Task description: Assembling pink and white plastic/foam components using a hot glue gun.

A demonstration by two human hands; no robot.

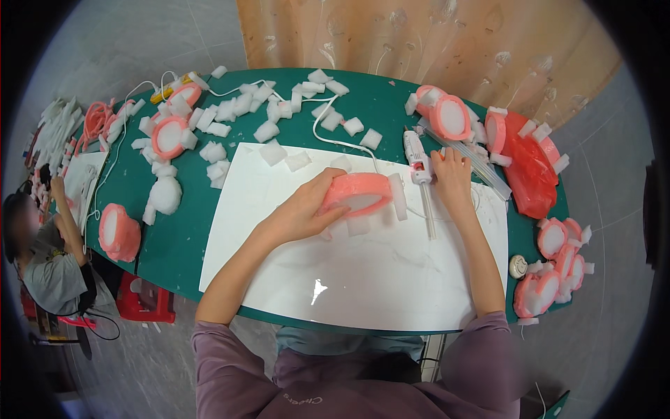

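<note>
My left hand (310, 202) grips a pink ring-shaped piece (359, 187) with a white centre, tilted above the white sheet (279, 286). White foam blocks stick to its rim, one foam block (398, 197) standing at its right side. To its right, the fingers of my right hand (453, 178) are curled at the handle side of a white hot glue gun (417, 157). The gun's nozzle points away from me, and a clear glue stick (430, 222) comes out of its rear. The handle itself is mostly hidden by my fingers.
Loose white foam blocks (241, 105) litter the far green table (174, 241). More pink rings (450, 117) lie at both sides, near a red plastic bag (534, 178) and clear glue sticks (481, 167). A white cable (342, 142) crosses the table. Another person (52, 258) works at far left.
</note>
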